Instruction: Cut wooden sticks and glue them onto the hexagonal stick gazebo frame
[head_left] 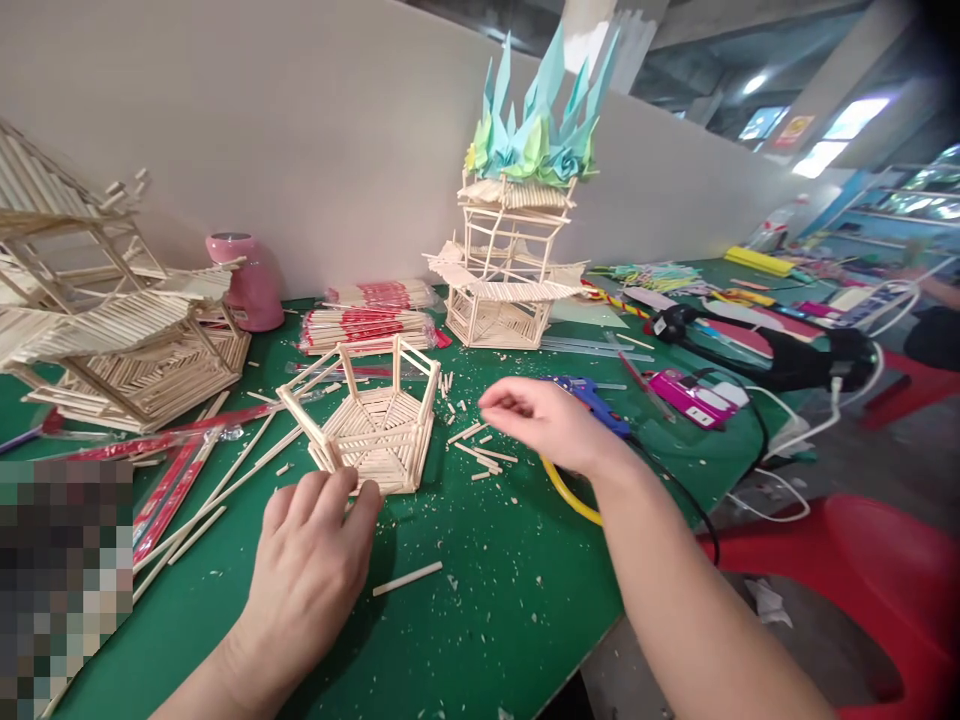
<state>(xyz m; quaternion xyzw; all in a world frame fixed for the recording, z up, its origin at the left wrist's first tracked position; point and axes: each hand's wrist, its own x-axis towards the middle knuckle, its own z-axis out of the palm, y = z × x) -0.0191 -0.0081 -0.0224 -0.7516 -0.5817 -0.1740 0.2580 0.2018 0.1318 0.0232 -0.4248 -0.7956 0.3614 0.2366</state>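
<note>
A small hexagonal frame of wooden sticks (377,425) stands on the green table (480,580). My left hand (315,560) rests at its near edge, fingertips touching the base. My right hand (544,420) hovers to the right of the frame, fingers bent and pinched together above a scatter of short cut sticks (480,452); I cannot tell whether a stick is between them. A blue glue gun (592,398) lies just behind my right hand.
A tall stick tower topped with paper cranes (517,250) stands at the back. A large stick model (112,310) and a pink jar (251,280) sit left. Packs of chopsticks (367,325), a black tool (780,355), cables and a red chair (862,580) are nearby.
</note>
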